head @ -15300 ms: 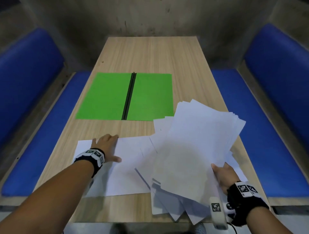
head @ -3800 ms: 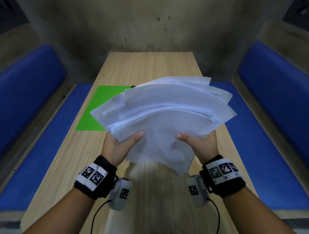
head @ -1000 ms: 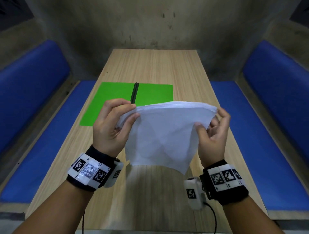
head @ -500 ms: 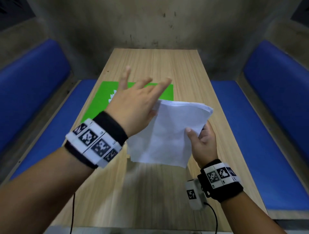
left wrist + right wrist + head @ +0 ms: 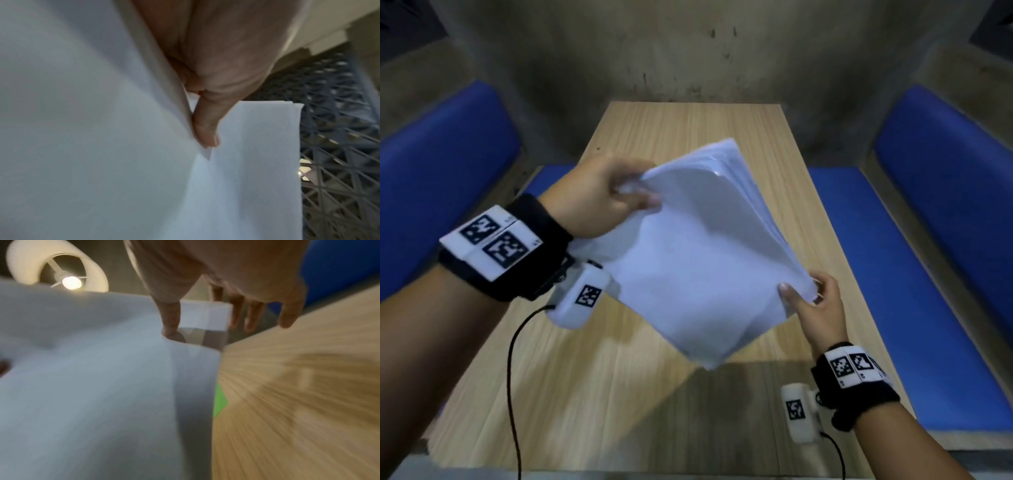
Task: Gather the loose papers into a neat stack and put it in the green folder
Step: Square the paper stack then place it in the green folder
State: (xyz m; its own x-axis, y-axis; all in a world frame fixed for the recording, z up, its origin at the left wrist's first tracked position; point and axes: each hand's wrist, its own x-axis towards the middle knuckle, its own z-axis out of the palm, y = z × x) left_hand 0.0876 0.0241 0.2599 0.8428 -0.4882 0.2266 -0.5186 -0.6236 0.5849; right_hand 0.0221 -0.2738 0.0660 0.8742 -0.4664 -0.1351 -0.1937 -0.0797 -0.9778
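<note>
A stack of white papers hangs tilted in the air above the wooden table, one corner pointing down. My left hand grips its upper left edge, thumb on top of the papers. My right hand pinches the right corner, the thumb pressed on the sheets. The green folder is hidden behind the stack in the head view; only a sliver of it shows past the paper edge in the right wrist view.
Blue padded benches run along both sides of the table, another bench at the left. A grey wall closes the far end. A black cable hangs from the left wrist camera.
My left hand, open and lifted off the stack half a second ago, has come back and taken its upper left edge. The stack has turned diagonal and now covers the folder.
</note>
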